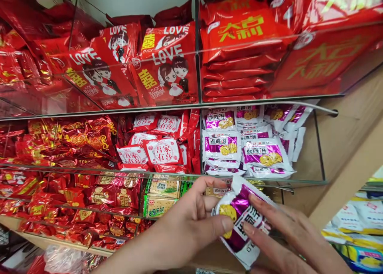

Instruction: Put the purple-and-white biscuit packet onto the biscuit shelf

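A small purple and white cookie packet (pixel 241 204) is held tilted in front of the shelves, with cookies pictured on its face. My left hand (pixel 199 218) grips its left side, the thumb lying on the front and the fingers curled behind. From the right, my right hand (pixel 281 230) lays its fingers across the front of the packet; whether its thumb is behind is hidden. Just above and beyond sit matching purple and white packets (pixel 265 156), piled in a clear shelf compartment.
Red packets with LOVE print (pixel 167 68) and stacked red packets with gold characters (pixel 242 30) fill the upper shelf. Red and white packets (pixel 163 152) lie left of the purple ones. Green-edged cracker packs (pixel 161 194) are lower. A wooden side panel (pixel 347 146) stands at right.
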Available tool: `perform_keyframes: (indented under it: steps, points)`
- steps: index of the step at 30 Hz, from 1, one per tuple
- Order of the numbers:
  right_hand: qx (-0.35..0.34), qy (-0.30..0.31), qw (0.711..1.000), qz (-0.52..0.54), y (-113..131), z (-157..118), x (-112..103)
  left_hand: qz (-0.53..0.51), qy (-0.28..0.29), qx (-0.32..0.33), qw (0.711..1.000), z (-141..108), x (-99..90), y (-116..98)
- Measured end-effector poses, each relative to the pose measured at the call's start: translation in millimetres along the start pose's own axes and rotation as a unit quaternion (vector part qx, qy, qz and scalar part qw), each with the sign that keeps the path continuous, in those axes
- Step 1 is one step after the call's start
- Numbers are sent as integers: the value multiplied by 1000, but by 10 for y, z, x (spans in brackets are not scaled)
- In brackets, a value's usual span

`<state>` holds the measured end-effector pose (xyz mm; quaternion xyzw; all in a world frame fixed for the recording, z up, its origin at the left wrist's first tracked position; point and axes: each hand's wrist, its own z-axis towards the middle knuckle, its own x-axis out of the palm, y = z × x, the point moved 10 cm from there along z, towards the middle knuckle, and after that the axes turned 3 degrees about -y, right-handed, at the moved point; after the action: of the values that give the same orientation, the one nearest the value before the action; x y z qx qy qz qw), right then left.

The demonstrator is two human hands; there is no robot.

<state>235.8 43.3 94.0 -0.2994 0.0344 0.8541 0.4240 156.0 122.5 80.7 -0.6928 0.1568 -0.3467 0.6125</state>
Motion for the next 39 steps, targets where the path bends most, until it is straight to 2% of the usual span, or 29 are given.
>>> perform_keyframes:
  steps: [2, 4, 9, 12, 15, 21, 25, 31, 33, 35, 39]
  points:
    - [-11, 26, 1000, -6, -63, 40, 11, -10, 2, -3, 1000, 35, -12, -71]
    - [-10, 24, 1000, -7, -132, 77, -12, -24, -11, -2, 1000, 66, -55, -99]
    - [-6, -47, 999, 15, -261, 178, -88, -67, -72, 53, 994, 84, -173, -161]
    - [-32, -65, 997, -5, -248, 202, -55, -60, -102, 73, 990, 58, -228, -168]
    - [-41, -63, 996, -41, -255, 182, 0, -47, -106, 91, 989, 40, -244, -193]
    - [-1, -88, 988, -126, -261, 177, -47, -86, -95, 102, 986, 41, -229, -160]
    - [14, -116, 987, -109, -120, 256, -118, -128, -118, 109, 979, 10, -222, -118]
    - [7, -36, 999, -8, -128, 235, -53, -47, -86, 87, 991, -43, -151, -245]
    - [11, -31, 999, 6, -167, 217, -67, -4, -75, 97, 992, -22, -120, -318]
    - [37, -52, 998, -16, -219, 227, -112, 17, -86, 113, 990, 30, -107, -373]
    - [105, -139, 980, -97, -303, 269, -261, -3, -175, 167, 970, 190, -150, -525]
